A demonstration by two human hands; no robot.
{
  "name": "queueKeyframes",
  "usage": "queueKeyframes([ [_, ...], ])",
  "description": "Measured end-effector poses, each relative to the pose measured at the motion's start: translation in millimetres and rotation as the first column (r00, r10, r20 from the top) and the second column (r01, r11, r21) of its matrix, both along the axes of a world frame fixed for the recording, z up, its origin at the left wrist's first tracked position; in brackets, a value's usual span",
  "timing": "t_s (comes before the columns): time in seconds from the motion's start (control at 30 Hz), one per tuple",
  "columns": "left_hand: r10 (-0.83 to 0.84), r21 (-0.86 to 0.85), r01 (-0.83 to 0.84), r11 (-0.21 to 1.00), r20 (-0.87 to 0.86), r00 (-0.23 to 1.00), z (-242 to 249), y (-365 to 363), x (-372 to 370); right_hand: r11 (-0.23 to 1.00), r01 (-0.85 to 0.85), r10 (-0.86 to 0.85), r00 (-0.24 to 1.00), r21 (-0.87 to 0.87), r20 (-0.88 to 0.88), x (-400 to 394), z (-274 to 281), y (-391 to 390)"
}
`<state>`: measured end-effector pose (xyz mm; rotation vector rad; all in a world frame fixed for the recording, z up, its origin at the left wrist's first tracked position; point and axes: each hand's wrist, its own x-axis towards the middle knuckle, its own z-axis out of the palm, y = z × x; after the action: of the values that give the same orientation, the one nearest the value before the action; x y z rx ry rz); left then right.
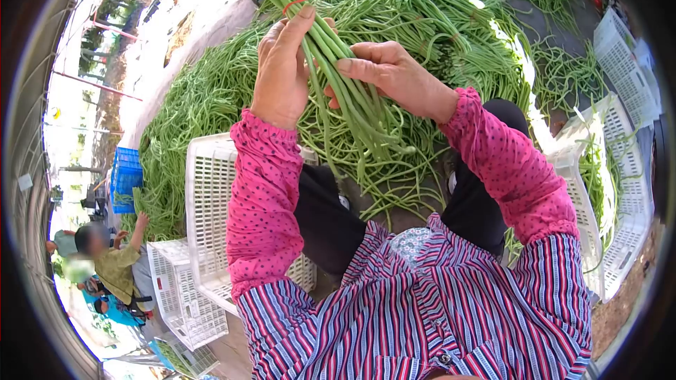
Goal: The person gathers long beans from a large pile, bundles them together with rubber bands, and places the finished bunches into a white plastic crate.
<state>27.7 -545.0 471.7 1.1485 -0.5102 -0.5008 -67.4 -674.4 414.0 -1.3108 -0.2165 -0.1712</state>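
A bundle of long green yardlong beans (356, 107) slants across the upper middle of the head view. My left hand (282, 63) is closed around its upper part, with the thumb just below a red band (294, 5) that circles the stalks. Lower on the same bundle, my right hand (398, 77) grips the beans between its thumb in front and fingers partly hidden behind. The loose bean ends hang downward over a large heap of yardlong beans (436, 28).
White plastic crates stand beside me: one crate (211, 169) on the left and another crate (630, 176) holding beans on the right. Farther left are a blue crate (127, 176) and a person in a yellowish top (116, 267). My legs are bent before the heap.
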Motion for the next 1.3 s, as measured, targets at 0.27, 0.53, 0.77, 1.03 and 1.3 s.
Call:
queueKeyframes([
  [0.27,-0.105,-0.044,0.103,0.994,-0.038,0.994,-2.8,11.8,-1.5,0.95,-0.035,-0.02,0.985,-0.31,-0.173,6.1,26.2,-27.6],
  [0.53,-0.348,-0.02,0.349,0.937,0.061,0.936,1.4,-0.3,-19.9,0.901,-0.099,0.067,0.994,-0.422,-0.091,16.4,83.7,-27.9],
  [0.77,-0.448,-0.043,0.448,0.893,-0.015,0.894,-7.8,-2.6,-19.5,0.977,0.038,-0.039,0.999,-0.209,0.001,37.6,74.3,-25.8],
  [1.03,-0.577,-0.049,0.575,0.816,-0.084,0.812,-21.4,-14.5,-39.3,0.938,-0.121,0.147,0.987,0.325,-0.058,47.7,90.5,-42.9],
  [1.3,-0.557,0.042,0.584,0.81,-0.252,0.791,-39.9,6.1,-56.8,0.84,0.09,-0.023,0.991,0.534,-0.131,51.6,66.0,-81.3],
])
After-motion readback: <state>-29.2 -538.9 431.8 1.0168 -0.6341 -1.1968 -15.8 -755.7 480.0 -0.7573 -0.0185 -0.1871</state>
